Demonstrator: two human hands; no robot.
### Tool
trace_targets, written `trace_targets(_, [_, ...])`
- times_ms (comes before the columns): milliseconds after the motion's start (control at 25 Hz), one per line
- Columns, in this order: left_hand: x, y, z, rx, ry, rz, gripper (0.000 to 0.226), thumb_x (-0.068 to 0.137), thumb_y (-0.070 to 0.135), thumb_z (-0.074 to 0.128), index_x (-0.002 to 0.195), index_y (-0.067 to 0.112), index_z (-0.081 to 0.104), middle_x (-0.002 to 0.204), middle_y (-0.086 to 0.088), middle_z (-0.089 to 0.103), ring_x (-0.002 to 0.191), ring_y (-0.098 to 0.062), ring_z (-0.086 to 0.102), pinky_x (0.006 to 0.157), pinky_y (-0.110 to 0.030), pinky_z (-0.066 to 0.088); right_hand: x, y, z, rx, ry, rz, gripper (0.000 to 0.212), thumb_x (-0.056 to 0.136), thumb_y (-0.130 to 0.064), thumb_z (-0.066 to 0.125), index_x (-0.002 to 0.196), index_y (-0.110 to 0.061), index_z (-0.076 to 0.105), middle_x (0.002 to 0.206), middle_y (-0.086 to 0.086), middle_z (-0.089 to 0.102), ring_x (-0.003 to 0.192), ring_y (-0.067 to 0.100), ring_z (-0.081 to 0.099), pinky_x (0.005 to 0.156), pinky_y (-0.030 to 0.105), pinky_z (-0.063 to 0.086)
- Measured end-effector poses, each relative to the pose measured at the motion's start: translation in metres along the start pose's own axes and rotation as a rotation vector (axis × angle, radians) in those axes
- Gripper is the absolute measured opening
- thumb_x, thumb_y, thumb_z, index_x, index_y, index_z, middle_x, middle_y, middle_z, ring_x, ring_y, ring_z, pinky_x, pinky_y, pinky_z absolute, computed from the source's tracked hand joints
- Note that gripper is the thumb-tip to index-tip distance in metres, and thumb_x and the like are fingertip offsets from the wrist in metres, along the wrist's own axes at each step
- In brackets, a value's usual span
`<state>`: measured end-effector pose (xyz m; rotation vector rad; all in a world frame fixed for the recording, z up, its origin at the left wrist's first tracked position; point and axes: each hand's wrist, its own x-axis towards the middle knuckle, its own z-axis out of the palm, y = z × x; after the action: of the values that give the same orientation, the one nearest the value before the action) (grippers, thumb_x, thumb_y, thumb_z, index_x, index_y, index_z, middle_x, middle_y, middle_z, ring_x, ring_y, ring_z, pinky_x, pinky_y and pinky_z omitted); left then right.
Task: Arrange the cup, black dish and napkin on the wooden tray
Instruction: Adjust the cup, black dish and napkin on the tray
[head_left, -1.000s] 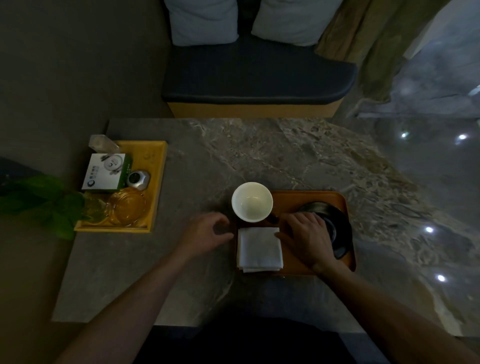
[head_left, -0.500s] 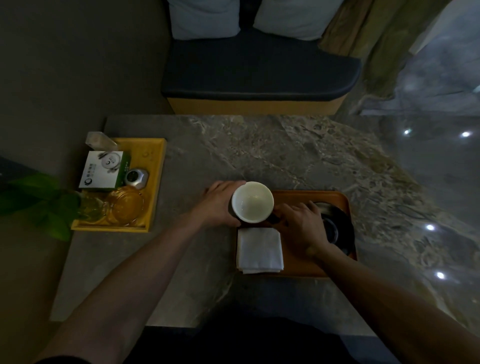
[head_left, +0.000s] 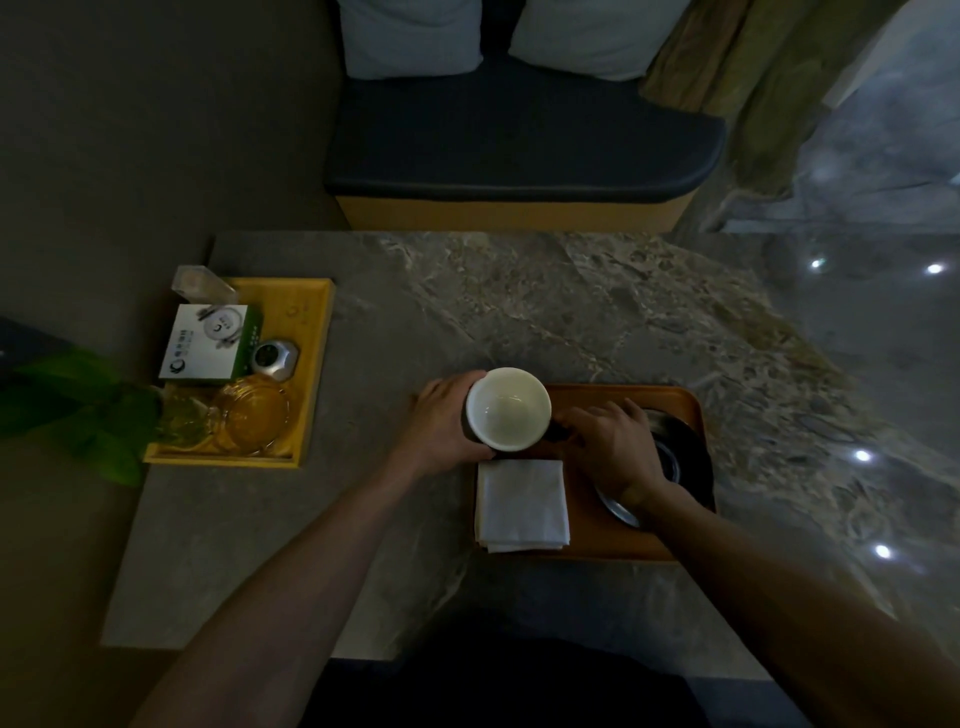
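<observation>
Change over the last second. The left hand, which lay open on the table beside the napkin, now wraps around the left side of the cup. The right hand, earlier spread flat over the black dish with fingertips near the napkin's right edge, now sits farther up the wooden tray, its fingers at the cup's right side by the handle. More of the dish's near rim is now uncovered.
</observation>
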<state>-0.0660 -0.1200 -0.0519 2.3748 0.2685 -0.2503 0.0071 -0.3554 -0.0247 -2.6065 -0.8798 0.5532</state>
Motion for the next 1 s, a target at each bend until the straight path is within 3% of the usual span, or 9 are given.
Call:
trace_targets(80, [-0.004,0.002,0.005,-0.033,0.015,-0.069,0.099,0.054,0.046,0.088,0.139,0.034,0.037,0.141,0.005,0.051,0.132,-0.02,0.042,0.109,-0.04,0.029,0.004,0.002,0.0,-0.02,-0.002,0.006,0.037,0.083,-0.046,0.049,0.116,-0.033,0.061,0.109,-0.002,0.07,0.112,0.026,0.057,0.106,0.059,0.029])
trace_targets(280, [-0.01,0.006,0.019,-0.072,0.111,-0.099,0.098,0.048,0.056,0.082,0.134,0.04,0.037,0.137,0.007,0.052,0.127,-0.016,0.046,0.1,-0.032,0.029,0.012,0.009,0.0,-0.021,0.028,0.047,0.03,0.088,-0.033,0.055,0.118,-0.037,0.062,0.12,-0.006,0.067,0.12,0.023,0.052,0.105,0.051,0.031])
trace_targets(400, [-0.012,0.009,0.028,-0.086,0.14,-0.143,0.099,0.049,0.057,0.083,0.134,0.04,0.034,0.138,0.006,0.051,0.128,-0.016,0.045,0.105,-0.039,0.036,0.018,0.01,-0.002,-0.03,0.015,0.067,0.03,0.091,-0.031,0.053,0.119,-0.039,0.061,0.121,-0.009,0.067,0.121,0.021,0.052,0.105,0.051,0.033])
trace_targets(600, [-0.009,0.006,0.023,-0.028,0.045,-0.172,0.117,0.053,0.058,0.082,0.148,0.038,0.017,0.152,0.001,0.037,0.139,-0.021,0.031,0.11,-0.043,0.026,0.02,0.014,-0.005,-0.015,0.027,0.101,0.034,0.089,-0.03,0.048,0.119,-0.039,0.06,0.115,-0.005,0.068,0.111,0.025,0.053,0.1,0.051,0.036])
trace_targets(840, [0.0,0.007,0.009,-0.158,-0.041,-0.194,0.111,0.049,0.039,0.091,0.143,0.037,0.03,0.145,0.004,0.047,0.135,-0.022,0.041,0.108,-0.05,0.039,0.02,0.014,-0.005,-0.001,0.018,0.079,0.034,0.091,-0.025,0.048,0.118,-0.04,0.06,0.113,-0.012,0.068,0.109,0.021,0.053,0.1,0.047,0.035])
trace_targets(1000, [-0.004,0.015,0.013,-0.175,-0.019,-0.165,0.106,0.049,0.042,0.09,0.137,0.042,0.032,0.14,0.006,0.049,0.131,-0.022,0.043,0.103,-0.049,0.043,0.018,0.021,-0.007,-0.033,0.014,0.088,0.03,0.094,-0.026,0.051,0.119,-0.04,0.059,0.117,-0.01,0.067,0.111,0.022,0.053,0.101,0.05,0.036])
